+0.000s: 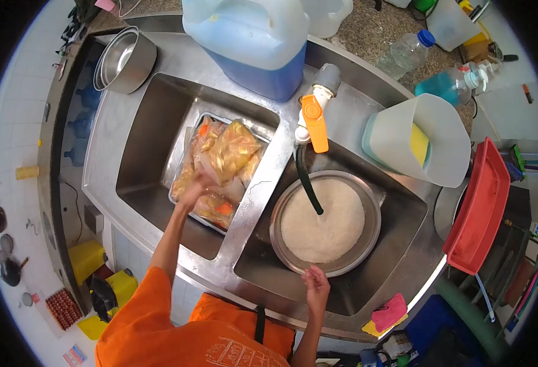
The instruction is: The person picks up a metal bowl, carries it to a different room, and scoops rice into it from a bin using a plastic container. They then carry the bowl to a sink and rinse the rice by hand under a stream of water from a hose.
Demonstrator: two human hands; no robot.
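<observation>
Your left hand (pixel 196 186) seems closed on a bag (pixel 232 150); right hand (pixel 315 282), open, steadies the rice bowl (pixel 373 241). Lift the bag clear.

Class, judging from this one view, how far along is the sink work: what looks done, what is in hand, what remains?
Done: the round steel bowl already holds white rice under the dark hose. In hand: the left hand reaches into the bagged food in the rectangular metal tray; the right hand touches the bowl's rim. Left: the bags remain in the tray.
</observation>
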